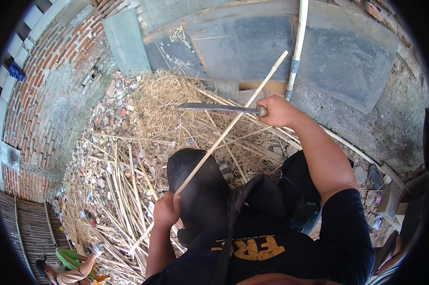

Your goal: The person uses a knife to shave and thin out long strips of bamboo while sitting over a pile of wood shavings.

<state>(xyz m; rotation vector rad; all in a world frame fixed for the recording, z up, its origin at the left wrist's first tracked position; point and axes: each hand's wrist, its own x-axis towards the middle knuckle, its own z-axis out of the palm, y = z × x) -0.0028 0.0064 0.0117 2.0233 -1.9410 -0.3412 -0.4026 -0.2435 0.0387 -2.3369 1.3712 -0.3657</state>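
Note:
My left hand (166,209) is closed around the lower end of a long, pale bamboo strip (219,140). The strip slants up and to the right across my dark-clothed left knee (195,175). In my right hand (277,111) is the handle of a machete, its fingers wrapped round it. The machete's long dark blade (209,107) points left and lies nearly level. Blade and strip cross close to the handle; whether they touch, I cannot tell.
Dry shavings (162,102) are heaped ahead. Cut bamboo strips (124,190) cover the rubble at left. Grey panels (247,40) and a white pipe (297,47) stand in front, a brick wall (39,114) at left. Another person (74,270) is at lower left.

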